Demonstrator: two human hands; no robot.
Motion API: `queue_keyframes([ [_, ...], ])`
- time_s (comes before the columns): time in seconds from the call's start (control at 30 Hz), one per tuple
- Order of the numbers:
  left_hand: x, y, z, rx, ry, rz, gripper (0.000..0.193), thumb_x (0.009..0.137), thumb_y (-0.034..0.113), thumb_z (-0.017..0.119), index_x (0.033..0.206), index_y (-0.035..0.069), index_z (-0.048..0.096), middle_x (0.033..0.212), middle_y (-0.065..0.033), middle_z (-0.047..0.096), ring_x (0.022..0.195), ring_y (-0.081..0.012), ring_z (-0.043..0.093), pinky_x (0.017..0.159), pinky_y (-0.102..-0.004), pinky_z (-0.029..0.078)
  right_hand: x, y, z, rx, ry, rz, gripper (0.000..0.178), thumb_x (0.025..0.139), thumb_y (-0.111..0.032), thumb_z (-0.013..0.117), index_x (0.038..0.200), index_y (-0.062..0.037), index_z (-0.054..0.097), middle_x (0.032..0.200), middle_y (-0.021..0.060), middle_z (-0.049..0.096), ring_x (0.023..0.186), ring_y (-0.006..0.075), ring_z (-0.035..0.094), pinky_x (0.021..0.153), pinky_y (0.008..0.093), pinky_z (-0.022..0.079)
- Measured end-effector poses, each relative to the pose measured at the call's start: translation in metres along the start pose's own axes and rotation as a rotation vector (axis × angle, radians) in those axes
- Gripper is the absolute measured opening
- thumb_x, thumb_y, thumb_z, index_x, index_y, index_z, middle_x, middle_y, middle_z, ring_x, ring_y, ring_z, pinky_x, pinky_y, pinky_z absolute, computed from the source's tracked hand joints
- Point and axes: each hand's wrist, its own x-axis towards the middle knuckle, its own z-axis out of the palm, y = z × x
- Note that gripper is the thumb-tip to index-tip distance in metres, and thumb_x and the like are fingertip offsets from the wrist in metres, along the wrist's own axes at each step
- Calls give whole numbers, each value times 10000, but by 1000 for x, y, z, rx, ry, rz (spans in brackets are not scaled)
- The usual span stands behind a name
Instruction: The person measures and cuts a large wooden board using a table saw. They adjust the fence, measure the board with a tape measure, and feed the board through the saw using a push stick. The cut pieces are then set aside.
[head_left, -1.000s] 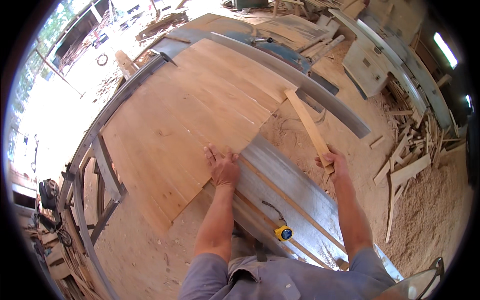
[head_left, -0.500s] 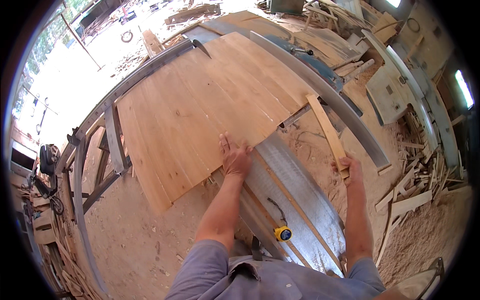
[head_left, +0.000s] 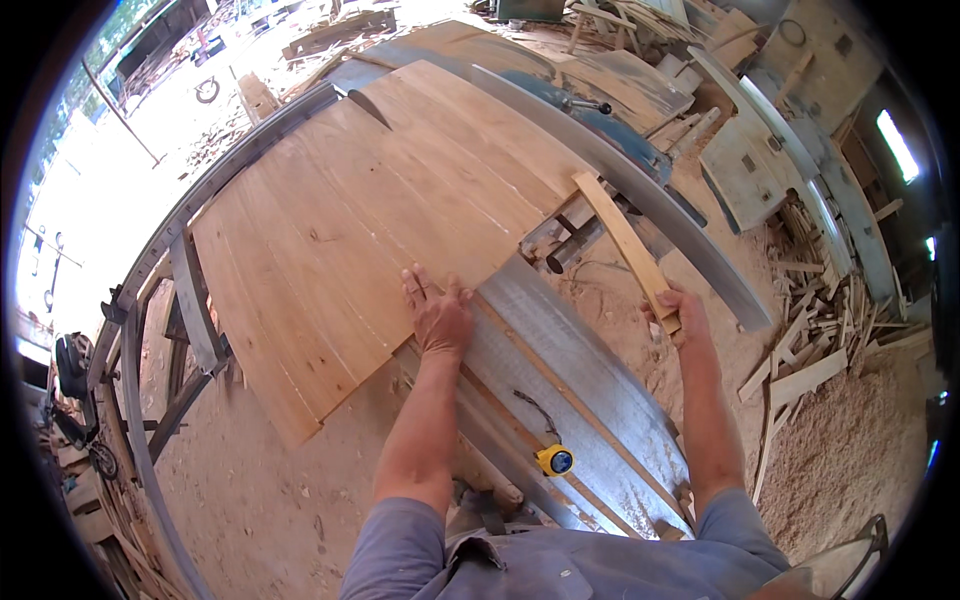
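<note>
A wide wooden panel (head_left: 345,220) made of several boards lies flat on a metal machine table (head_left: 590,385). My left hand (head_left: 440,318) rests on the panel's near edge with its fingers spread. Off to the right, my right hand (head_left: 682,312) is closed around the near end of a narrow wood strip (head_left: 628,245). The strip's far end meets the panel's right corner. A curved dark metal blade-like piece (head_left: 369,108) stands at the panel's far edge. On the metal table, nearer me, sits a yellow tape measure (head_left: 555,460).
A long metal fence (head_left: 640,195) runs along the panel's right side. Metal framing (head_left: 195,300) stands at the left. Scrap wood (head_left: 810,370) and sawdust (head_left: 850,440) lie at the right. A parked motorbike (head_left: 78,395) is at the far left.
The panel has slid a little farther from me, with the strip against it, and more of a metal opening with a dark tube shows behind it. The view has shifted slightly.
</note>
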Motion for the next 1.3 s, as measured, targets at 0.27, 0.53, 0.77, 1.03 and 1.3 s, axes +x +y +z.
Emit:
queue_keyframes([
  [0.27,-2,-3,0,17,31,9,340,932,359,627,1205,160,668,1511,-367,341,1418,-547,293,1182,-558,256,2,7,4,-33,-1,-49,593,748,-114,638,1309,75,594,964,156,660,778,254,689,665,323,576],
  [0.53,-5,3,-6,-8,34,3,302,950,327,613,1192,160,678,1513,-354,344,1422,-544,284,1189,-542,252,5,16,-1,-47,-42,-109,603,770,-123,644,1336,75,578,1009,155,662,790,251,692,653,311,572],
  [0.77,-7,5,-2,11,26,-15,321,966,310,590,1251,184,667,1517,-350,345,1425,-546,276,1183,-539,265,1,14,6,-35,-23,-109,597,763,-118,654,1327,68,595,1031,163,665,804,245,687,663,325,566],
  [1.03,-10,2,6,-4,140,24,293,918,298,649,1185,182,688,1482,-357,384,1393,-556,321,1175,-561,267,7,21,3,-22,-30,-111,580,761,-108,661,1307,79,601,992,158,662,773,244,676,655,327,563],
  [1.3,-13,6,4,25,133,32,291,944,313,617,1194,180,683,1482,-359,382,1390,-557,322,1173,-551,274,4,21,4,-42,-49,-121,552,775,-113,662,1287,84,607,990,146,654,785,230,673,662,306,562],
])
